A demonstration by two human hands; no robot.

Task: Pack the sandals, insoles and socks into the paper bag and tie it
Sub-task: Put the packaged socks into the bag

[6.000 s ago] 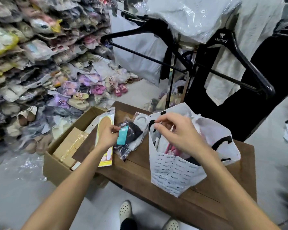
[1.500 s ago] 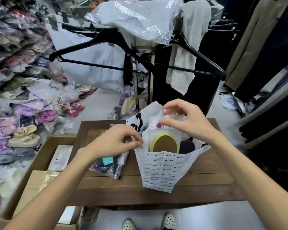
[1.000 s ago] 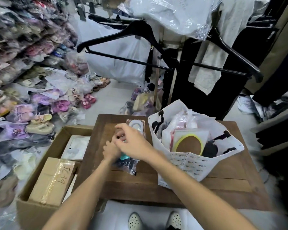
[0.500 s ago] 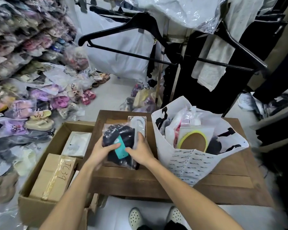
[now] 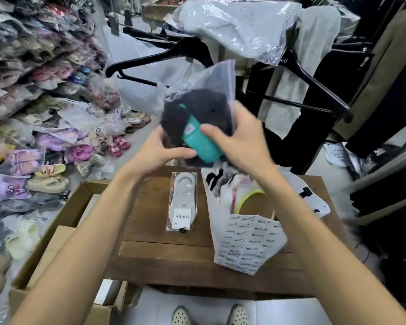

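Single head-worn wide-angle view, looking forward and steeply down over a dark brown wooden table [image 5: 164, 252]. Both bare forearms enter from the bottom edge, near the lens; the wearer's white perforated shoes [image 5: 209, 315] show directly below. Black plastic clothes hangers [image 5: 314, 83] fill the far, upper field.

Both hands [image 5: 204, 146] have lifted the dark sock packet [image 5: 197, 113] off the table [image 5: 150, 207], uncovering a white sock pack [image 5: 182, 200].

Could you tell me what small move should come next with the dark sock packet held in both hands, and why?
Probably lower the dark sock packet, held up by the left hand and right hand, into the open paper bag directly below; the white sock packet waits on the table.
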